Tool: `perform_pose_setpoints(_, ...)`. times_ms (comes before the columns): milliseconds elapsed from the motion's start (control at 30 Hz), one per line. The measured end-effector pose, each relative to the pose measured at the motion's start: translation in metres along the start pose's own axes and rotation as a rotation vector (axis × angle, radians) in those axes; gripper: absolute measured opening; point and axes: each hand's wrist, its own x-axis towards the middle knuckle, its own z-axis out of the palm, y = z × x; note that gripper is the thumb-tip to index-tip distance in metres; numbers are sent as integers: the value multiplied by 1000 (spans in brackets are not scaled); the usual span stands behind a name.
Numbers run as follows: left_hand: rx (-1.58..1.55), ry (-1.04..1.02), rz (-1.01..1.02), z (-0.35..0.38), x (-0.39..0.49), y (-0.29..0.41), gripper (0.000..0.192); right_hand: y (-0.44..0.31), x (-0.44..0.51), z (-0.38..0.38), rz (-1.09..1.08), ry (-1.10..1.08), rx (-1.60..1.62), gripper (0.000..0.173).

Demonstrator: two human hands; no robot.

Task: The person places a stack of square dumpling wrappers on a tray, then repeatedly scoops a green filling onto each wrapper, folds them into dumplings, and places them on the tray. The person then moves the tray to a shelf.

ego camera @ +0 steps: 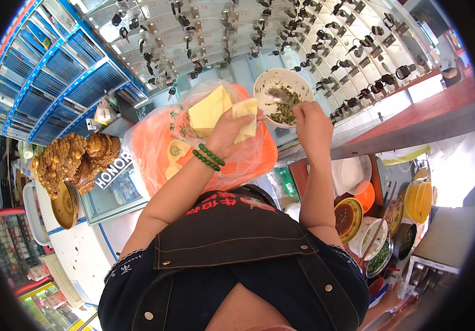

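Observation:
My left hand (230, 131), with green bead bracelets (208, 157) at its wrist, holds a yellow dough wrapper (245, 118). Beside it, a stack of yellow wrappers (210, 108) lies on clear plastic over an orange tray (267, 155). My right hand (312, 120) is at the rim of a white bowl (265, 85) of chopped green filling (289, 103); its fingertips are drawn together, and whether they hold anything cannot be told. A spoon (277, 95), blurred, rests in the filling. Two folded wrapper pieces (176, 149) lie on the tray near my left forearm.
A glass case with hanging keys (192, 41) stands ahead. At left are a carved golden figurine (84, 161) and blue racks (55, 70). Bowls of sauce (348, 219) and chopped greens (378, 260) stand lower right, near another person's hand (392, 296).

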Motion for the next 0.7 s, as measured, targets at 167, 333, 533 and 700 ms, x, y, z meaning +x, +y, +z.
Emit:
perform_pose_setpoints(167,-282,-93,-62,6,-3,3,32,-7,-12,17,351,-381,643,23)
perform_pose_setpoints(333,-339,47,148,13,-11,0,23,-34,-29,54,367,-268,1051,14)
perform_pose_setpoints(533,19,93,183,2,-27,13,21,-47,-15,65,-254,-76,761,15)
perform_pose_setpoints(700,349,96,93,-34,-54,35,25,-75,-22,80,-286,-101,662,18)
